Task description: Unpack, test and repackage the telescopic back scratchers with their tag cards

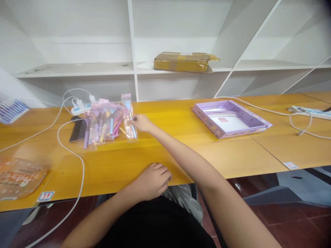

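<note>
My right hand (pixel 141 123) reaches forward over the table and pinches the edge of a clear plastic bag (pixel 129 119). Inside it is a light blue stick with a pronged, claw-like head, similar to a back scratcher. Just left of it lies a pile of similar bagged sticks (pixel 104 120) in purple, yellow, blue and pink, partly overlapping. My left hand (pixel 155 179) rests at the table's front edge, close to my body. Its fingers are curled in, and nothing shows in them.
A purple open box (pixel 224 132) with flat white contents stands right of centre on the table (pixel 165 144). White cables (pixel 83 165) and a power strip (pixel 80 109) lie at left, near a dark phone-like slab (pixel 77 130). An orange packet (pixel 20 177) is front left. A taped carton (pixel 181 62) sits on the shelf.
</note>
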{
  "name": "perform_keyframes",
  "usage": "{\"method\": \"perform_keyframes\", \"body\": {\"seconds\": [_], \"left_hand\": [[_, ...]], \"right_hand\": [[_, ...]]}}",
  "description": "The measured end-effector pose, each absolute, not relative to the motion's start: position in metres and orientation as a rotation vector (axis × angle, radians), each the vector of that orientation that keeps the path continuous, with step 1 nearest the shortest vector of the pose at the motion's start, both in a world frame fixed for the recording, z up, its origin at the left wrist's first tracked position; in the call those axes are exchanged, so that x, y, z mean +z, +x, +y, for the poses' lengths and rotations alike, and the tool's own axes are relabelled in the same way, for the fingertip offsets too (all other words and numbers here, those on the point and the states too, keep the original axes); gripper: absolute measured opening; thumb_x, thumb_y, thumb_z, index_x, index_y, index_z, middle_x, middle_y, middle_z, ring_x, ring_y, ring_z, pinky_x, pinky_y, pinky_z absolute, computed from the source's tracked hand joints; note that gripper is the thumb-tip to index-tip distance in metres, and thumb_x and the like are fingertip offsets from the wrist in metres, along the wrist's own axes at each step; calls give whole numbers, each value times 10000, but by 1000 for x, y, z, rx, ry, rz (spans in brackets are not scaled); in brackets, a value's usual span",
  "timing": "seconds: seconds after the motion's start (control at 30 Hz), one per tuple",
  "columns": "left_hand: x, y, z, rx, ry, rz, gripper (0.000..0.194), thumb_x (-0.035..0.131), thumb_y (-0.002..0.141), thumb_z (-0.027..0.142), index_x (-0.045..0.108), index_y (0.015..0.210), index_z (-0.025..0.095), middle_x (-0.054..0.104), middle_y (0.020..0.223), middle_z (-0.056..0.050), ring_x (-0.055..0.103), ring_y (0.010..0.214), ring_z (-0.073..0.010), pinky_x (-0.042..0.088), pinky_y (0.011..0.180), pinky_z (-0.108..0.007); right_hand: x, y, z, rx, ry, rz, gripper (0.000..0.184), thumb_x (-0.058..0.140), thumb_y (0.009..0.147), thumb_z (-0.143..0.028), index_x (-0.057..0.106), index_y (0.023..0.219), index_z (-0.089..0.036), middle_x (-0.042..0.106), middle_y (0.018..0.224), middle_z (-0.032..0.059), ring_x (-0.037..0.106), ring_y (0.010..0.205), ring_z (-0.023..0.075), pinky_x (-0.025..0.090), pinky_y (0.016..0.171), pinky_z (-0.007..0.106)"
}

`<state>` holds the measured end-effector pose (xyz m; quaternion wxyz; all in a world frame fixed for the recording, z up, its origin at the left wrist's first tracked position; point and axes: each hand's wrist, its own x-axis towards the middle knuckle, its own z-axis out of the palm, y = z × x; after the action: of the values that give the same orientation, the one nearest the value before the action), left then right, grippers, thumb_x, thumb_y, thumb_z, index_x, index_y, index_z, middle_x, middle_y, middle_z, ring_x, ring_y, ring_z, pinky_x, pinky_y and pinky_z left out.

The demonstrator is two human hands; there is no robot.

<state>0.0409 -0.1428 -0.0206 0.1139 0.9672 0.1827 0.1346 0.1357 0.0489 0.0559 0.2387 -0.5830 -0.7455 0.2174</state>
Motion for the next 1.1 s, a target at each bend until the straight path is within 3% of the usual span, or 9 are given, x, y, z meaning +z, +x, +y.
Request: {"method": "perform_keyframes", "body": {"seconds": [0.1,0.23,0.37,0.5,0.57,0.7,0.87,0.93,1.1], "left_hand": [[-22,40,-145,525,2865,434,124,536,1020,177,649,974,199,684,879,-41,620,864,-212,479,810,-355],[-11,33,-154,974,2807,190,131,538,943,117,623,912,213,627,726,-3,549,692,-183,430,660,-343],[9,18,-151,1340,2586,605,184,535,940,90,617,1050,214,690,906,-48,626,857,-215,506,813,-377],[11,6,-131,1039,2334,1132,438,660,997,330,545,1401,204,673,1320,-138,638,1209,-301,514,1045,-477],[7,3,-122,792,2216,1108,447,668,1008,400,563,1410,235,695,1317,-101,667,1195,-281,529,1040,-445],[3,0,-114,621,2180,1041,221,609,1043,366,693,1206,243,720,1156,-53,693,1060,-241,540,948,-376],[6,-2,-115,538,2255,990,201,603,1049,350,701,1187,242,721,1124,-52,697,1025,-233,545,944,-369],[6,0,-117,530,2305,997,192,577,1060,328,679,1196,239,728,1149,-59,705,1055,-241,551,963,-391],[7,9,-132,617,2428,1138,272,624,1041,343,606,1291,236,736,1249,-94,712,1154,-295,562,1013,-473]], "right_hand": [[64,178,0,601,-1459,-1832,302,652,981,-450,549,827,-211,637,720,-17,609,662,143,435,652,255],[42,223,-82,950,-1235,-1441,401,705,916,-599,519,905,-243,604,603,-59,616,503,152,502,553,273],[-5,226,-139,1279,-1247,-1231,496,761,849,-670,581,932,-215,709,686,14,725,621,203,606,630,331],[-34,198,-157,1339,-1126,-1339,392,770,884,-570,643,903,-200,749,811,44,747,783,207,622,777,354],[-38,189,-157,1326,-1066,-1378,343,781,889,-518,653,896,-201,749,836,36,733,795,195,613,797,348],[-36,199,-151,1491,-1003,-1337,383,788,885,-536,657,966,-185,745,845,42,746,788,197,640,788,365],[-32,234,-141,1059,-1056,-940,568,822,844,-534,519,1233,-252,709,1125,70,750,918,224,669,661,336],[-29,242,-140,854,-1053,-914,612,823,846,-504,470,1292,-279,683,1204,80,737,1004,235,671,693,332],[-28,235,-151,718,-1138,-1128,446,712,955,-429,498,1313,-271,709,1174,90,744,979,231,658,831,368]]}}
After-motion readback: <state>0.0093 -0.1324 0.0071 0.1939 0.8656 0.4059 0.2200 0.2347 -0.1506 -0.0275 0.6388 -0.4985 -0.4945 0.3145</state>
